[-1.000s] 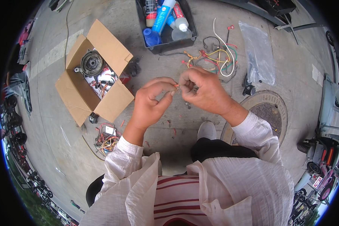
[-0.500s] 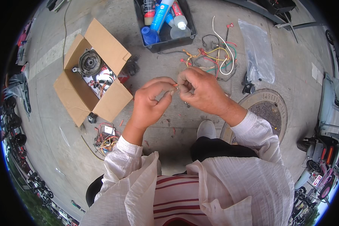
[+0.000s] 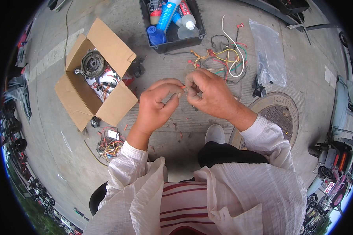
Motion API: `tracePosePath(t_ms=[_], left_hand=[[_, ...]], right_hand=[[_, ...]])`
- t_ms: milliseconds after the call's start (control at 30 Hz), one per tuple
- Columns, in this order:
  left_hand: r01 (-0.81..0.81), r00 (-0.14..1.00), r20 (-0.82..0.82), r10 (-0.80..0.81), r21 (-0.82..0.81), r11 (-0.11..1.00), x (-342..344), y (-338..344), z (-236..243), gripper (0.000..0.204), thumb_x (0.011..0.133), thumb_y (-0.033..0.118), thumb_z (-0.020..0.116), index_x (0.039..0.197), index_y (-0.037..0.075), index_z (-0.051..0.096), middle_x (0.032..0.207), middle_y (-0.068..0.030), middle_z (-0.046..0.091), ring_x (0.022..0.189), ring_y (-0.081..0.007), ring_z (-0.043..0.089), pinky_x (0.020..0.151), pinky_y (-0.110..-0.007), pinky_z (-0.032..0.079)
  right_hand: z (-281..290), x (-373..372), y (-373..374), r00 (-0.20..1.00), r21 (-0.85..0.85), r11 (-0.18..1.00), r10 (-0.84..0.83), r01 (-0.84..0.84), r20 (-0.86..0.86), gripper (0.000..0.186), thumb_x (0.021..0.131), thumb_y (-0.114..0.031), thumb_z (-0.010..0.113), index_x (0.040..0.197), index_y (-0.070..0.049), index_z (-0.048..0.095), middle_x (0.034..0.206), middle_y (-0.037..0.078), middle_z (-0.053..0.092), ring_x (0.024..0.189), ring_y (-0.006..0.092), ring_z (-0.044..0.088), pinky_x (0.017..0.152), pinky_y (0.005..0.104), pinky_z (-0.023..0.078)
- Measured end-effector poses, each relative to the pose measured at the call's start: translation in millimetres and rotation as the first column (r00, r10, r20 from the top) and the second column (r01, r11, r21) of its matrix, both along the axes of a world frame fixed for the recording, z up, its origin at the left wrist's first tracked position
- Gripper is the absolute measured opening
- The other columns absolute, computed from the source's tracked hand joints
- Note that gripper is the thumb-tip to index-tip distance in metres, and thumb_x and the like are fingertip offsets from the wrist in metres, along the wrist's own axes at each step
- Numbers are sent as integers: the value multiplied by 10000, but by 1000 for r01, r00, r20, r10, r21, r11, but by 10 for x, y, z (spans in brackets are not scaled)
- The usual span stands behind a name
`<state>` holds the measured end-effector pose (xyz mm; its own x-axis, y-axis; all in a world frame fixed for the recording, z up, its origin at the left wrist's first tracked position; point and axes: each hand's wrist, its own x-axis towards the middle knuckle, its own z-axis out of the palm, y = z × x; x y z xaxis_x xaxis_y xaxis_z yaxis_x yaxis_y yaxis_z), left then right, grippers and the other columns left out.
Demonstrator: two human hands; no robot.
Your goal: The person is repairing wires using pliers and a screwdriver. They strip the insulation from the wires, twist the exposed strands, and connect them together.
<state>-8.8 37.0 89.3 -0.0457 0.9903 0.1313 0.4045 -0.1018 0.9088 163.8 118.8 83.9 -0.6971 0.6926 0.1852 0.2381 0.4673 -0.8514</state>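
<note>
My left hand and my right hand meet over the ground at the middle of the view, both closed in a pinch. Between their fingertips shows a tiny orange piece, perhaps a bit of wire; most of it is hidden by the fingers. Beyond my right hand a loose bundle of coloured wires lies on the concrete, with a white cable looped over it. To the left of my left hand stands an opened cardboard box, holding a round metal part and more wiring.
At the far side a black bin holds bottles and tubes. A clear plastic bag lies right of the wires, near a round manhole cover. A wire tangle sits near my left sleeve. Parked vehicles line both edges.
Almost nothing differs. Both hands stay pinched together in the same place; the view has shifted very slightly.
</note>
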Motion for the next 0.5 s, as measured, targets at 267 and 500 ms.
tracePosePath(t_ms=[267, 500], left_hand=[[-14, 1000, 15, 14, 4, 1000, 5, 4, 8, 98, 759, -24, 640, 852, 9, 644, 956, -109, 683, 874, -254, 655, 776, -320, 509], [-39, 995, 94, 42, -32, 999, -13, 0, -4, 76, 784, -14, 642, 856, 9, 651, 969, -103, 684, 897, -229, 646, 810, -314, 490]], right_hand=[[17, -15, -16, 999, -25, 999, -27, 26, -19, 201, 719, 11, 638, 854, -34, 497, 778, 110, 544, 707, 298, 584, 615, 387, 488], [54, 38, 56, 997, -62, 996, -66, 64, -33, 220, 740, 18, 642, 920, -19, 521, 830, 114, 570, 702, 242, 617, 633, 348, 515]])
